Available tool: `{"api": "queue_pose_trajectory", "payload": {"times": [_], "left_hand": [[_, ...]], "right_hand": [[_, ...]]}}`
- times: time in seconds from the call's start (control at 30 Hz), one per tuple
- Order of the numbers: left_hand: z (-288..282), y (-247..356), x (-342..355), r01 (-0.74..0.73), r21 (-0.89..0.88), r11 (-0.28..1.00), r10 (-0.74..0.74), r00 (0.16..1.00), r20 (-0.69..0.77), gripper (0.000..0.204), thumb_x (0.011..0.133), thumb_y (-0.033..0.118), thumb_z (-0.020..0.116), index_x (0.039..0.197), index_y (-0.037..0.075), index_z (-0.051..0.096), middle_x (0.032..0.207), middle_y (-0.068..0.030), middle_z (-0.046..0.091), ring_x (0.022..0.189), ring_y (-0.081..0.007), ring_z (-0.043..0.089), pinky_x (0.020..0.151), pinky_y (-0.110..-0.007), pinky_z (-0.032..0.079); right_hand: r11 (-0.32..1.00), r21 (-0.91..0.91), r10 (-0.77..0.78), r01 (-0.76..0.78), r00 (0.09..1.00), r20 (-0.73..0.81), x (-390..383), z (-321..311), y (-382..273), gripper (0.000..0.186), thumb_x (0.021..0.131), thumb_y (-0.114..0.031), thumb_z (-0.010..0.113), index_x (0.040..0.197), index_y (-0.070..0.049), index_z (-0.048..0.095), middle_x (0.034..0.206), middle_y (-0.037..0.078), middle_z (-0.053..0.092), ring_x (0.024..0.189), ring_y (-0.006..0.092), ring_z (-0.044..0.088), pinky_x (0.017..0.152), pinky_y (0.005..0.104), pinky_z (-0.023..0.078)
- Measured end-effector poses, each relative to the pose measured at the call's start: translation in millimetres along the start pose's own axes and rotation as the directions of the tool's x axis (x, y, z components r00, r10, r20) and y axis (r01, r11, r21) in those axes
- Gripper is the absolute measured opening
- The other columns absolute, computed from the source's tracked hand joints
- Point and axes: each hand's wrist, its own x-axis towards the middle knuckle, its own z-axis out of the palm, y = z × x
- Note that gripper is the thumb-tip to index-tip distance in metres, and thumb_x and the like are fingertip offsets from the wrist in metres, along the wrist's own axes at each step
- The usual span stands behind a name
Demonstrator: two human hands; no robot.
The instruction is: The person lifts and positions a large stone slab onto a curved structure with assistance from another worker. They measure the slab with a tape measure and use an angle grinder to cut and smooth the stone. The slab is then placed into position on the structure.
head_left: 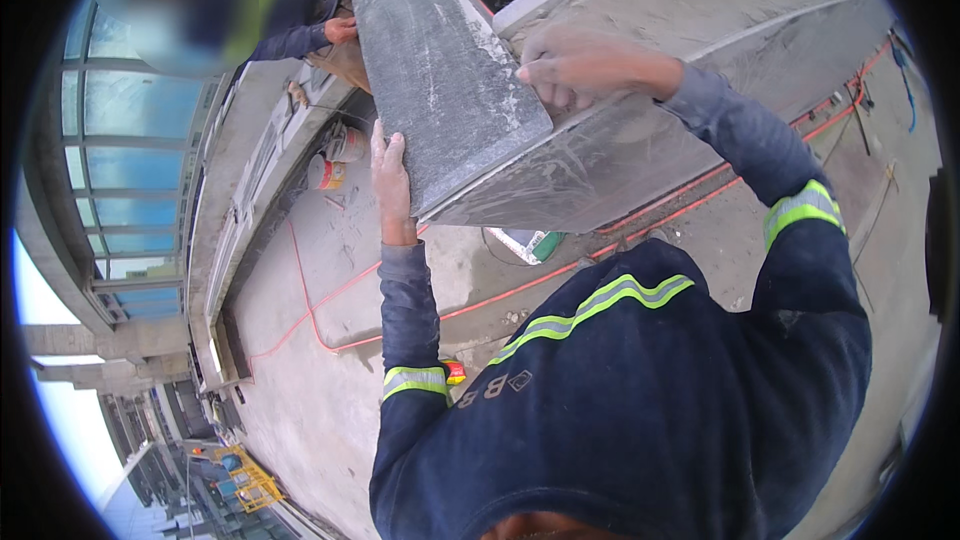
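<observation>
A grey stone slab (440, 70), dusty and streaked with white, lies on top of a curved low wall and narrows to a corner on the right. My left hand (391, 175) is against the slab's left edge, fingers stretched out and pointing away from me. Beside the slab's right edge, above the rough mortar-coloured wall top (690, 0), is my right hand (600, 62). It is smeared by motion; the fingers look bent, but whether they hold anything is unclear. At the far left, a co-worker's hand (341, 30) touches the slab's other side.
The wall's smooth grey face (600, 180) drops in front of me. Orange hoses or cables (470, 308) run along the concrete floor (300, 390). Buckets (326, 172) stand left of the slab by a curved ledge. A green and white object (540, 246) lies below the wall.
</observation>
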Motion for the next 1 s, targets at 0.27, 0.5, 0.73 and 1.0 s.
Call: {"api": "queue_pose_trajectory", "payload": {"times": [0.27,0.5,0.73,1.0], "left_hand": [[0.2,8.5,-19.4,0.057,-0.022,0.998,-0.058,0.998,-0.031,0.060,0.106,0.020,0.051,0.157,-0.007,0.034,0.154,-0.0142,0.048,0.139,-0.0196,0.047,0.117,-0.030,0.033],[12.6,29.3,-36.3,0.130,-0.253,0.959,-0.173,0.972,-0.158,0.063,0.110,0.028,0.047,0.159,-0.008,0.030,0.163,-0.0123,0.038,0.148,-0.0217,0.038,0.123,-0.034,0.026],[27.8,46.7,-32.8,0.141,0.077,0.987,-0.139,0.990,-0.025,0.067,0.107,0.023,0.046,0.162,-0.007,0.023,0.167,-0.0149,0.029,0.154,-0.0223,0.026,0.125,-0.033,0.019],[27.0,47.2,-32.6,0.242,0.056,0.969,-0.239,0.969,-0.058,0.071,0.105,0.025,0.049,0.163,-0.005,0.021,0.166,-0.0149,0.031,0.152,-0.0225,0.030,0.124,-0.033,0.022]], "right_hand": [[0.927,-0.223,-0.368,0.303,0.854,-0.368,-53.4,-46.6,4.8,0.037,0.106,-0.034,0.058,0.111,0.002,0.065,0.083,0.005,0.064,0.077,0.0124,0.063,0.071,0.0281,0.050],[0.961,-0.272,-0.257,0.044,0.499,-0.827,-109.6,-90.4,39.9,0.025,0.104,-0.017,0.061,0.119,0.002,0.067,0.088,0.011,0.069,0.078,0.0165,0.068,0.072,0.0300,0.052],[0.860,-0.510,-0.443,-0.007,0.485,-0.754,-109.5,-105.3,75.0,0.020,0.101,-0.013,0.063,0.116,0.000,0.068,0.086,0.014,0.067,0.074,0.0314,0.065,0.072,0.0384,0.050],[0.684,-0.728,-0.665,-0.046,0.372,-0.648,-97.3,-96.8,91.4,0.031,0.086,-0.008,0.076,0.116,-0.006,0.069,0.071,0.002,0.057,0.058,0.0220,0.052,0.062,0.0370,0.035]]}}
